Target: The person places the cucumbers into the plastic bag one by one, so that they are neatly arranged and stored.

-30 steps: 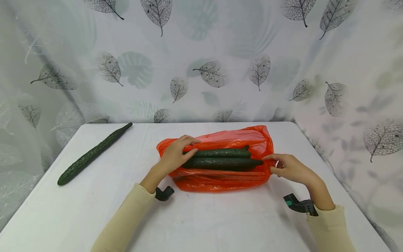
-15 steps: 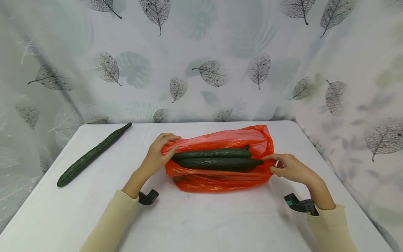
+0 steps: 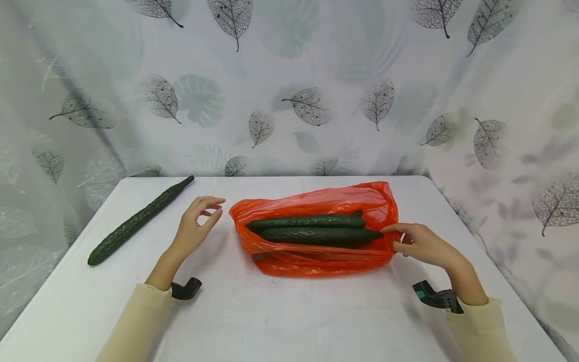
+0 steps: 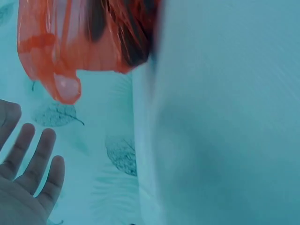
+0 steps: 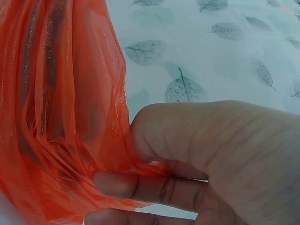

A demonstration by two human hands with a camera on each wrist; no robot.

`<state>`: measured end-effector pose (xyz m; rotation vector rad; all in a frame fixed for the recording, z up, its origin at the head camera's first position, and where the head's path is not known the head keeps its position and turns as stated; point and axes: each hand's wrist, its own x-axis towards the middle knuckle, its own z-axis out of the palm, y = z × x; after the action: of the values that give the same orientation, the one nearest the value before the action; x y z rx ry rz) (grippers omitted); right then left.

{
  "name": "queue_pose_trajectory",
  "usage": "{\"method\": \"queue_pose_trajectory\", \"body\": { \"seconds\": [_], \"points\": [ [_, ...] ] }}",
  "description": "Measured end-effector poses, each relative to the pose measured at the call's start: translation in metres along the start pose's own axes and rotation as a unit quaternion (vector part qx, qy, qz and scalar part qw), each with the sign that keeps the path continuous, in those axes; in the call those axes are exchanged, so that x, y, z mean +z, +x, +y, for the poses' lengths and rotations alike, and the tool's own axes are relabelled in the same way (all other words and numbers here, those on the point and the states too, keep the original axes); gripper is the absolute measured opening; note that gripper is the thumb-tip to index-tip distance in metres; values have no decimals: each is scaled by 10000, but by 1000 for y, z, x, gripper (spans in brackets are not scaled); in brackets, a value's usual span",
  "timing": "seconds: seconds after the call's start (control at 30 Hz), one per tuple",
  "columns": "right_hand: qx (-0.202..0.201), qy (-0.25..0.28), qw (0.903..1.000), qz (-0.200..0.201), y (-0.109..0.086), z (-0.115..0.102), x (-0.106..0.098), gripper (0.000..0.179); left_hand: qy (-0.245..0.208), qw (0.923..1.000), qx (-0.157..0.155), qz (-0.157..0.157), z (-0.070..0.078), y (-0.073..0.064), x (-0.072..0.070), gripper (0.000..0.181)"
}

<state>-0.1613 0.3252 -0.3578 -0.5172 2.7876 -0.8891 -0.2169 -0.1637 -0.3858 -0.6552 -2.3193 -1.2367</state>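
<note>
A red plastic bag (image 3: 312, 266) lies on its side on the white table, its opening spread. Two dark green cucumbers (image 3: 322, 235) are visible inside it, side by side. My right hand (image 3: 425, 246) pinches the bag's right edge between thumb and fingers; the right wrist view shows the thin film (image 5: 98, 89) gathered at the thumb. To the left of the bag, my left hand (image 3: 192, 229) is in the air, holding nothing, its fingers (image 4: 40, 161) loosely spread in the left wrist view. A third cucumber (image 3: 137, 221) lies slanted on the table's left side, beyond that hand.
The white table (image 3: 289, 322) ends at a far edge just behind the bag. A leaf-patterned curtain (image 3: 289, 90) hangs behind it and along both sides. Each wrist wears a black strap (image 3: 186, 289) with a small device.
My left hand has let go of the bag's left end and moved left, toward the lone cucumber. My right hand keeps its grip on the bag, almost unmoved.
</note>
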Motion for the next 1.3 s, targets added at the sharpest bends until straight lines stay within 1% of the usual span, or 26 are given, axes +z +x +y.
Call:
{"method": "queue_pose_trajectory", "body": {
  "seconds": [0.13,0.27,0.33,0.47,0.53,0.63,0.73,0.9,1.07,1.17,1.3],
  "points": [
    [56,6,10000,3,-1,0,0,33,103,9999,-57,17,-5,-7,-8,25],
    [45,-32,10000,21,-1,0,-1,33,145,9998,-105,18,-16,-13,-13,26],
    [7,-54,10000,53,-1,1,-2,33,166,9997,-157,45,-26,-15,-15,27],
    [-68,-23,9999,83,-2,2,-4,32,156,9993,-311,152,-53,-21,-20,29],
    [-87,1,9999,84,-2,2,-5,32,192,9986,-458,159,-66,-24,-25,29],
    [-98,22,9999,97,-3,3,-5,32,275,9968,-738,132,-77,-28,-36,28],
    [-100,50,9999,110,-2,4,-4,32,407,9942,-988,83,-83,-32,-48,29],
    [-73,93,9999,125,-3,5,-3,32,554,9917,-1145,164,-91,-36,-64,29],
    [-53,99,9999,72,-2,4,-3,32,494,9897,-1317,274,-97,-40,-78,32],
    [5,66,10000,39,-1,4,-3,32,376,9869,-1540,293,-102,-43,-86,36],
    [19,48,10000,37,-1,5,-3,33,360,9824,-1809,305,-110,-45,-96,40]
  ]
}}
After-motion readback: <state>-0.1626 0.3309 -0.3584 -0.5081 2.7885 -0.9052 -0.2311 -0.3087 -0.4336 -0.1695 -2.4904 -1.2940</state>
